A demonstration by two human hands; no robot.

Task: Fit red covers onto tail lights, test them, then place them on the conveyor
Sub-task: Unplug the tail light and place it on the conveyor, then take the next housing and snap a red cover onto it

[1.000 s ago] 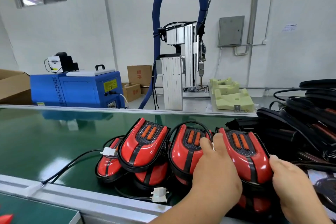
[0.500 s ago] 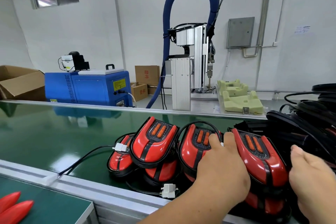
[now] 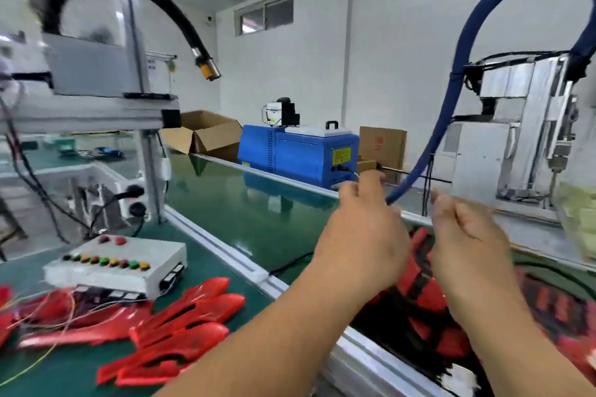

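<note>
- The red covers (image 3: 180,322) lie heaped on the desk (image 3: 213,264), on my side of the conveyor (image 3: 258,209). Their long axes slant, with the tips pointing toward its near rail.
- The white button box (image 3: 116,264) sits on that same side of the conveyor, a little farther up the desk.
- Tail lights (image 3: 419,296) lie bunched on the conveyor, directly under my hands, too blurred to count.
- My left hand (image 3: 361,235) and right hand (image 3: 467,245) hang above the conveyor. The fingers are loosely curled and grip nothing I can make out.
- I reckon a fresh cover comes next. The heap lies down and left of both hands, off the conveyor, and my left hand is nearer.
- A blue machine (image 3: 300,155) stands beyond the conveyor's far rail.
</note>
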